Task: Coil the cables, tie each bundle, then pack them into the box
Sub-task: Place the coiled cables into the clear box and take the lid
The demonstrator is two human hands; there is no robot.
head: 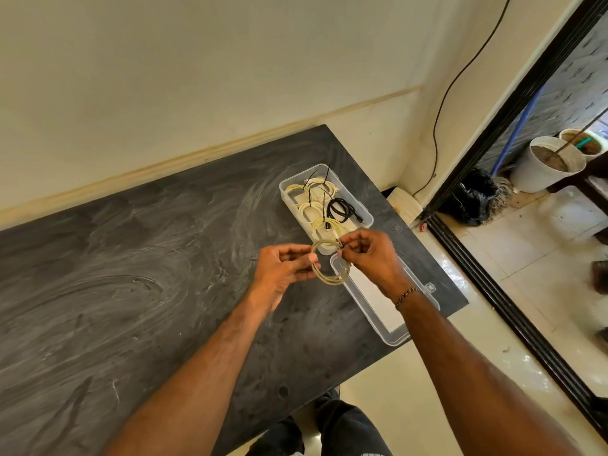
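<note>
A pale yellowish cable coil (330, 276) is held above the dark table, just in front of the box. My left hand (285, 269) grips its left side between thumb and fingers. My right hand (371, 255) pinches the coil's top right, where a small black tie sits. The clear plastic box (289, 184) stands beyond the hands and holds several tied pale coils and one black coil (342, 209). Black tie ends stick up from them.
The box's clear lid (393, 319) lies on the table under my right wrist, near the table's right edge. The dark table (131, 274) stretches left. A wall runs behind it. A doorway with buckets (547, 164) opens at right.
</note>
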